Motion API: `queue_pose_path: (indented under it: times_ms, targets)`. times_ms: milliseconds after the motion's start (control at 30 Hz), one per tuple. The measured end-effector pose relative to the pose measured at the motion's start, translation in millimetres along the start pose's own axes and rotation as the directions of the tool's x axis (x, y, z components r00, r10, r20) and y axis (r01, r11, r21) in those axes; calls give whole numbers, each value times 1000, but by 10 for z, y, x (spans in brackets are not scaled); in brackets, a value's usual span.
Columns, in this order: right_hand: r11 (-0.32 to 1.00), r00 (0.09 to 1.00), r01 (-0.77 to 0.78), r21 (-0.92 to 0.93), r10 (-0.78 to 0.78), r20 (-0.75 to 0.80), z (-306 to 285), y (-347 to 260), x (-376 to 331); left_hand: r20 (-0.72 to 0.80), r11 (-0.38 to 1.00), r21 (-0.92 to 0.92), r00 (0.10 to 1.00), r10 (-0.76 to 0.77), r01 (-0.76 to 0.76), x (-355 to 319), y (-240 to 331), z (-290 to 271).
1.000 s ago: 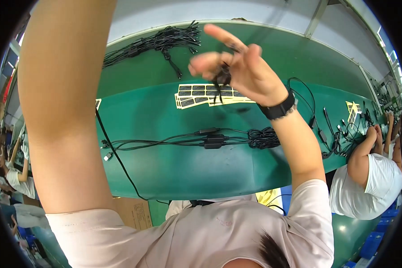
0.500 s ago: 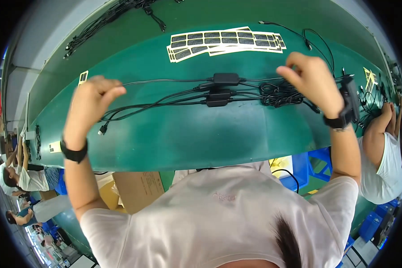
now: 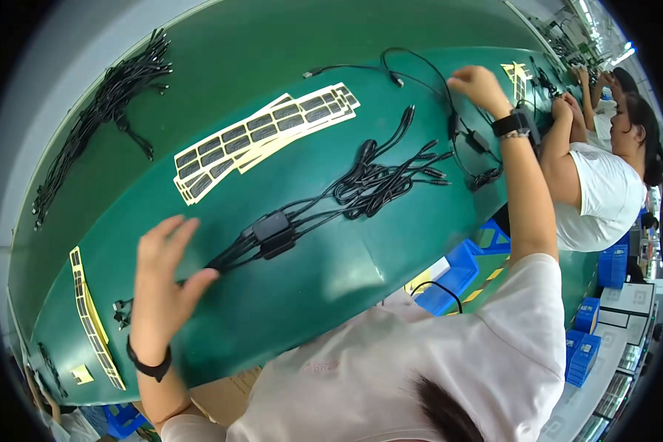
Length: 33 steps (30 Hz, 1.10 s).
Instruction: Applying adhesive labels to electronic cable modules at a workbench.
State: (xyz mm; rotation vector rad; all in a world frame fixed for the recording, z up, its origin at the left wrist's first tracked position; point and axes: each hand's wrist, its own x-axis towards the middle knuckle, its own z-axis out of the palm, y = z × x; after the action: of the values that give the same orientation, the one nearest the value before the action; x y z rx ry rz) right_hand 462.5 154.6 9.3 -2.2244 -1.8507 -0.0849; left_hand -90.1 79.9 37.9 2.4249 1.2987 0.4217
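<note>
A bundle of black cables lies slantwise on the green table, with small dark boxes (image 3: 272, 232) in its middle and coiled lengths (image 3: 372, 184) at its right end. My left hand (image 3: 166, 283) is over the bundle's left end, thumb and fingers spread apart; it hides part of the cables. USB-type plugs (image 3: 121, 313) stick out beside it. Farther right, my right hand (image 3: 482, 90) has its fingers closed at a looped black cable (image 3: 420, 55), apparently pinching it. An in-line box (image 3: 476, 141) on a cable rests below that hand.
Overlapping sheets of dark labels (image 3: 265, 132) lie behind the bundle; another label strip (image 3: 92, 324) is at the left. More black cables (image 3: 103, 118) are heaped at the far left. A co-worker (image 3: 604, 169) sits to the right. A blue bin (image 3: 449, 280) stands below the table's front edge.
The view has turned to the right. My left hand has spread from a pinch, and my right hand has reached to the looped cable. The bundle's cables now lie closer together.
</note>
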Motion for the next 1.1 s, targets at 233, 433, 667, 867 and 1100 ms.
queue_pose_path:
  times_ms: [233, 433, 667, 867, 1100]
  targets:
    - [932, 991, 15, 363, -61, 115, 31, -382, 175, 89, 942, -246, 963, 256, -227, 449, 496, 107]
    - [678, 991, -6, 735, -93, 94, -1107, -174, 353, -69, 903, -319, 958, 279, -286, 689, 603, 7]
    - [690, 951, 296, 661, -277, -137, -1938, -1385, -37, -802, 813, 139, 416, 427, -566, 1733, 1081, 141]
    - [557, 919, 318, 767, -379, -106, -1913, -1555, -112, -285, 271, -915, 954, 91, -299, 2265, 1223, -117]
    - [-155, 653, -158, 975, -757, -15, -866, -1332, -443, -266, 330, -890, 946, 186, -316, 1872, 1055, -1163]
